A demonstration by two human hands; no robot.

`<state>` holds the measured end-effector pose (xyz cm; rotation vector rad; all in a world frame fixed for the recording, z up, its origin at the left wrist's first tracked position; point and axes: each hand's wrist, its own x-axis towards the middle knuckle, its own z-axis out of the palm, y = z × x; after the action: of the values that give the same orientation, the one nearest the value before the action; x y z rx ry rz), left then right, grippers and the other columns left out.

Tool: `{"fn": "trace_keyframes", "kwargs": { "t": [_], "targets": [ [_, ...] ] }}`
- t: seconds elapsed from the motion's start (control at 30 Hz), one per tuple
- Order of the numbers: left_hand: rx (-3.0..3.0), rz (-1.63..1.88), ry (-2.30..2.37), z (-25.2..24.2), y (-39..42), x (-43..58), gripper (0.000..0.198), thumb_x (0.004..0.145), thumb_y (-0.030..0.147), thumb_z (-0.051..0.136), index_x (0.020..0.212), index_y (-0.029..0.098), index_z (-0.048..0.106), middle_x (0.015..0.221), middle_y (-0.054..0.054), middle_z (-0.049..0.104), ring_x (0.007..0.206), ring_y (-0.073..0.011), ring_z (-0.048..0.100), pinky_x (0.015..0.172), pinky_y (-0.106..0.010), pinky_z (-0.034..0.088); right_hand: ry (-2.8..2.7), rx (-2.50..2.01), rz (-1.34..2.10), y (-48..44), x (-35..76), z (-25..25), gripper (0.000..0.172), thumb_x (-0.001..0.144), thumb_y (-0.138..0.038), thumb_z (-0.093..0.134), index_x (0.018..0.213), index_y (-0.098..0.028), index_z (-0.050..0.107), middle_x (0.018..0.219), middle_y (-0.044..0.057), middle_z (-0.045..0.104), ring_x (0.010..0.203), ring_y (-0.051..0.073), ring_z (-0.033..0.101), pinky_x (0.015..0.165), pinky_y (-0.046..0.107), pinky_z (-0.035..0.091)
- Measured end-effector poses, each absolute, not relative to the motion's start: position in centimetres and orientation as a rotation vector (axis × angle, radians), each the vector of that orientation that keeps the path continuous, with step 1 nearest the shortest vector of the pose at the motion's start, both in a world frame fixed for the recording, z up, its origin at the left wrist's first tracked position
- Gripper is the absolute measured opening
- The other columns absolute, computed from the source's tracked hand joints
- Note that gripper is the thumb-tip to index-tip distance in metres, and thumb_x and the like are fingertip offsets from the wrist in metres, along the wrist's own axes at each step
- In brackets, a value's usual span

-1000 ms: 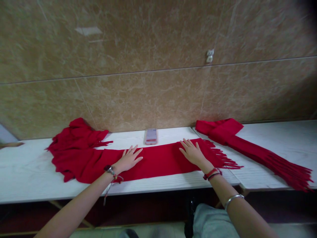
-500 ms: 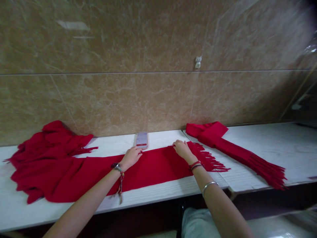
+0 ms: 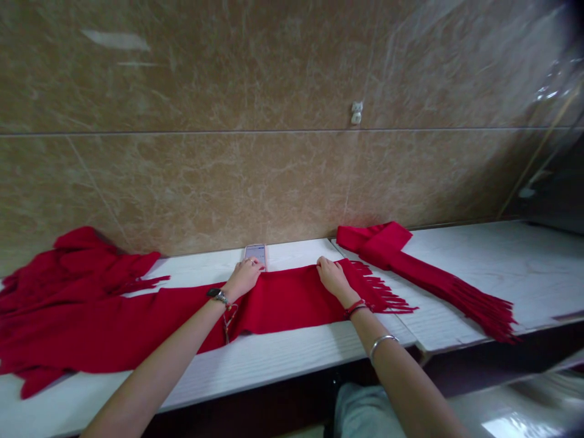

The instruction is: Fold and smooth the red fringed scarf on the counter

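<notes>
A long red scarf (image 3: 292,302) lies across the white tabletop, flat in its middle and fringed at its right end. My left hand (image 3: 245,277) pinches the scarf's far edge, and the cloth is raised in a fold beneath that wrist. My right hand (image 3: 332,278) is closed on the same edge nearer the fringe, with its fingertips partly hidden. Leftward, the scarf runs into a crumpled heap of red cloth (image 3: 86,267); I cannot tell where one ends and the other begins.
Another red scarf (image 3: 424,277), folded narrow, lies to the right with its fringe toward the front edge. A phone (image 3: 255,252) rests behind my left hand. The white table (image 3: 469,261) backs onto a brown marbled wall (image 3: 219,194) bearing a small white ornament (image 3: 356,112).
My left hand has lifted the scarf's edge, raising a fold in the cloth, and now covers part of the phone. My right hand stays near the fringe. The view has shifted slightly right.
</notes>
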<state>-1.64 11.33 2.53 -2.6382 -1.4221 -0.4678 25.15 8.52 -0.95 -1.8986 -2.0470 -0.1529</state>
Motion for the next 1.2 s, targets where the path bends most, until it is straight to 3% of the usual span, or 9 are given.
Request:
{"fn": "trace_keyframes", "kwargs": {
  "t": [0.23, 0.43, 0.73, 0.9, 1.07, 1.2],
  "targets": [
    [-3.031, -0.637, -1.287, 2.6, 13.1, 6.9, 0.033, 0.085, 0.027, 0.048, 0.114, 0.011, 0.055, 0.119, -0.01, 0.056, 0.111, -0.019, 0.049, 0.097, -0.027, 0.033, -2.04, -1.879, -0.089, 8.6, 25.2, -0.4, 0.018, 0.091, -0.017, 0.03, 0.101, -0.016, 0.046, 0.103, 0.011, 0.062, 0.098, 0.02, 0.055, 0.082, 0.03, 0.033],
    [-3.138, -0.652, -1.323, 1.4, 15.0, 10.8, 0.023, 0.079, 0.019, 0.053, 0.097, 0.012, 0.065, 0.097, -0.008, 0.067, 0.087, -0.0175, 0.061, 0.077, -0.023, 0.044, -2.049, -1.892, -0.093, 9.1, 25.4, 0.4, 0.018, 0.091, -0.019, 0.033, 0.101, -0.016, 0.047, 0.096, 0.009, 0.065, 0.09, 0.02, 0.059, 0.078, 0.031, 0.034],
    [-3.105, -0.764, -1.455, 0.4, 15.7, 11.0, 0.029, 0.078, 0.014, 0.049, 0.104, 0.014, 0.062, 0.095, -0.005, 0.068, 0.085, -0.0142, 0.062, 0.074, -0.019, 0.045, -2.057, -1.834, -0.119, 10.5, 26.3, 0.3, 0.017, 0.086, -0.018, 0.042, 0.098, -0.02, 0.054, 0.1, 0.006, 0.062, 0.096, 0.021, 0.054, 0.083, 0.034, 0.034],
    [-3.035, -0.72, -1.541, -0.2, 16.3, 10.8, 0.031, 0.077, 0.012, 0.049, 0.107, 0.013, 0.06, 0.089, -0.005, 0.067, 0.08, -0.0154, 0.062, 0.073, -0.023, 0.047, -2.023, -1.807, -0.138, 10.5, 26.9, -1.1, 0.026, 0.085, -0.016, 0.042, 0.108, -0.018, 0.053, 0.111, 0.01, 0.056, 0.101, 0.02, 0.051, 0.085, 0.033, 0.036],
    [-2.896, -0.773, -1.484, -1.1, 14.1, 10.4, 0.042, 0.08, 0.005, 0.039, 0.119, 0.014, 0.052, 0.117, -0.013, 0.054, 0.108, -0.0207, 0.051, 0.093, -0.034, 0.039, -1.905, -1.683, -0.246, 9.9, 27.7, -1.0, 0.033, 0.083, -0.01, 0.037, 0.111, -0.014, 0.053, 0.111, 0.012, 0.056, 0.103, 0.021, 0.049, 0.086, 0.032, 0.037],
    [-2.981, -0.652, -1.041, -1.6, 11.6, 9.7, 0.04, 0.089, 0.021, 0.036, 0.128, 0.018, 0.043, 0.139, -0.009, 0.034, 0.127, -0.0192, 0.032, 0.105, -0.033, 0.025, -1.96, -1.694, -0.234, 8.9, 28.0, -0.9, 0.032, 0.086, -0.013, 0.032, 0.106, -0.015, 0.058, 0.105, 0.011, 0.06, 0.098, 0.019, 0.053, 0.086, 0.029, 0.039]
  ]
}}
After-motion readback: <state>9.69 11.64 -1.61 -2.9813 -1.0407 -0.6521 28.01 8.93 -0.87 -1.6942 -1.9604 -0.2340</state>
